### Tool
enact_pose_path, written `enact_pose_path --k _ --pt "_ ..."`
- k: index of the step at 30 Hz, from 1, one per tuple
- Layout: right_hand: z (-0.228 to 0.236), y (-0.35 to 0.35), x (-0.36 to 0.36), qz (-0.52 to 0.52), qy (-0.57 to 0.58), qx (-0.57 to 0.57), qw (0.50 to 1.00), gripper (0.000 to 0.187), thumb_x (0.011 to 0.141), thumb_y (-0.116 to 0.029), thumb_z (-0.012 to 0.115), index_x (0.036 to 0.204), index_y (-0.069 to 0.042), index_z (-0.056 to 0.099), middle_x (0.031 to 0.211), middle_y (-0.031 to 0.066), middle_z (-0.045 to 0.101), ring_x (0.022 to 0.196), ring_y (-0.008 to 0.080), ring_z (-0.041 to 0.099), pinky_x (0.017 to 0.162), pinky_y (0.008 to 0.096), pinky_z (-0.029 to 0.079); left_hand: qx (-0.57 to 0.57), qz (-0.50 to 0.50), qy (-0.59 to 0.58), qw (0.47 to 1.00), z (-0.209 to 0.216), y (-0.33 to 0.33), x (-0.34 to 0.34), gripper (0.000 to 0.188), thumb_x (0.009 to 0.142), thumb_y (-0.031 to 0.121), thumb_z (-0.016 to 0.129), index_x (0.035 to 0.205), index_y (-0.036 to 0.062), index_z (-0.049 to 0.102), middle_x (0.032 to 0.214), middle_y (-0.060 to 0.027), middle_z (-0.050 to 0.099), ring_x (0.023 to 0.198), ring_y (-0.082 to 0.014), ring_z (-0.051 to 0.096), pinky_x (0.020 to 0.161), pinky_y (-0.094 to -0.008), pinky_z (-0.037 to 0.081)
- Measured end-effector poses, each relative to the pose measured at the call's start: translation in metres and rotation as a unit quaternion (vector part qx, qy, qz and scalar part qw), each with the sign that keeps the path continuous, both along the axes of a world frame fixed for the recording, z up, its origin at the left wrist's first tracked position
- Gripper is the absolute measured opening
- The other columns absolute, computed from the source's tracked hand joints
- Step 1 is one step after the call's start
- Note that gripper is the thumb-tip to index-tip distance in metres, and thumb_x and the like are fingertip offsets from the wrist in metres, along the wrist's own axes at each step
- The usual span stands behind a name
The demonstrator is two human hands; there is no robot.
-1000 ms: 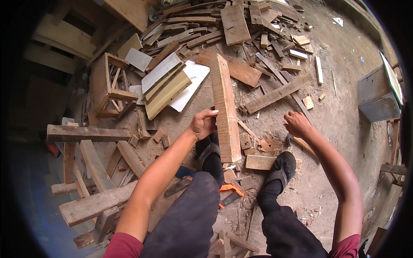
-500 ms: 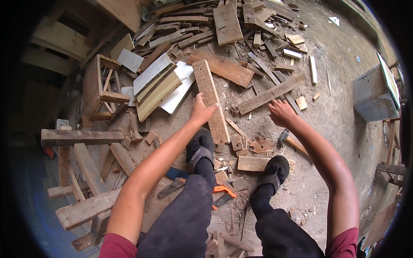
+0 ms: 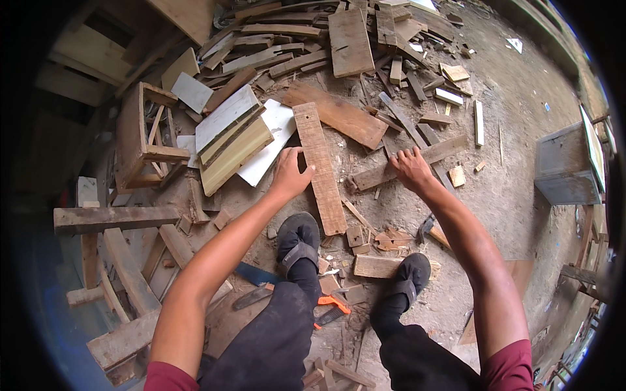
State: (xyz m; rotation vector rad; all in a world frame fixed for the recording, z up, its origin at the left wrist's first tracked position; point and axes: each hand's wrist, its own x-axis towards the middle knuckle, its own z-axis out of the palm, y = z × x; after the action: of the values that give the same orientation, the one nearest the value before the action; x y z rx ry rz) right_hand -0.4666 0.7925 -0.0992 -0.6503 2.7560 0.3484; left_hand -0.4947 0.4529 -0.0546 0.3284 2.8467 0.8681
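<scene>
My left hand (image 3: 291,173) is beside a long brown plank (image 3: 321,171) that has a small hole near its far end. The thumb touches or nearly touches the plank's left edge, and a gap shows between thumb and bent fingers. To the right, my right hand (image 3: 411,168) lies over a weathered grey-brown plank (image 3: 445,149) set slantwise on the ground. Its fingers curl across that plank toward the far edge; the thumb and the grip underneath are hidden.
Scrap wood (image 3: 280,39) is heaped at the far side. Pale boards (image 3: 231,140) and a wooden frame (image 3: 147,140) stand left. A hammer (image 3: 427,227), an orange-handled tool (image 3: 334,304) and a short board (image 3: 378,266) lie near my feet. A grey box (image 3: 567,169) stands right.
My left hand has loosened from across the brown plank and drawn back to its left edge. My right hand has moved left onto the weathered plank. The view has shifted slightly.
</scene>
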Motion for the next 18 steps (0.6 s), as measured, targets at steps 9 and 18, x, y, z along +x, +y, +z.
enact_pose_path --k 9,18 --pt "0.038 -0.029 0.051 -0.100 0.141 -0.326 0.929 0.082 0.081 -0.026 0.075 0.145 0.000 0.032 0.139 0.0217 0.044 0.133 0.0337 0.042 0.109 0.0466 0.034 0.028 -0.052 0.118 0.991 0.006 0.025 0.013 0.051 0.084 0.014 0.067 0.129 -0.0012 0.047 0.130 -0.0219 0.048 0.125 -0.0383 0.046 0.108 -0.0433 0.036" --pt "0.015 0.026 0.252 -0.407 0.240 -0.356 0.806 0.073 0.085 -0.031 0.073 0.139 0.001 0.036 0.135 0.0249 0.042 0.124 0.0416 0.046 0.102 0.0487 0.040 0.077 -0.233 0.069 0.967 0.039 0.089 0.107 0.051 0.085 0.010 0.064 0.132 0.0013 0.047 0.136 -0.0205 0.046 0.131 -0.0361 0.043 0.113 -0.0427 0.032"
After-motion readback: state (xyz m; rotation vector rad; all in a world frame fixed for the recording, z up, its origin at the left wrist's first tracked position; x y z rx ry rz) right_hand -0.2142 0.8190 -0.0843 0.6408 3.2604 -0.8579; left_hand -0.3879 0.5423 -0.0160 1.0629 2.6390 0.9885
